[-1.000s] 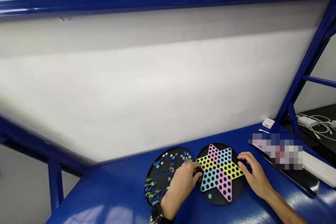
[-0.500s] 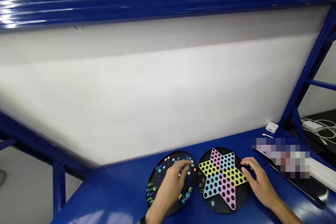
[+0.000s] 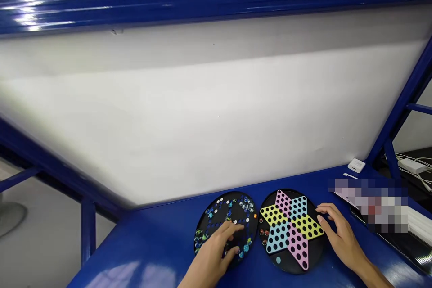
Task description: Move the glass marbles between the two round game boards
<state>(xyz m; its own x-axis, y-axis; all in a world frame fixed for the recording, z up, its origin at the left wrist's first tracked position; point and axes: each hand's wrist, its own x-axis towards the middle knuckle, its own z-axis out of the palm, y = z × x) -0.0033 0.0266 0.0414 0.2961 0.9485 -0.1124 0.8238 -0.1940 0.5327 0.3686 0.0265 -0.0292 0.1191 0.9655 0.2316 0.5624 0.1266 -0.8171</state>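
My left hand is over the round black tray, index finger stretched out and thumb apart from it. Around the fingers lie glass marbles: clear ones at the tray's upper right, green ones at the left and blue-green ones at the lower right. Beside it, a round black tray carries a star-shaped Chinese checkers board in pink, blue and yellow. My right hand is by this board's right edge, thumb and fingers apart, holding nothing visible.
Several reddish marbles sit left of the star. An orange cube lies between the trays. Farther right are a white charger, a partly blurred package and a black tray. A white panel rises behind the blue table.
My left hand has drawn back from the tray's upper right toward its lower middle, and its fingers have spread. My right hand has stayed by the board. The view has shifted slightly.
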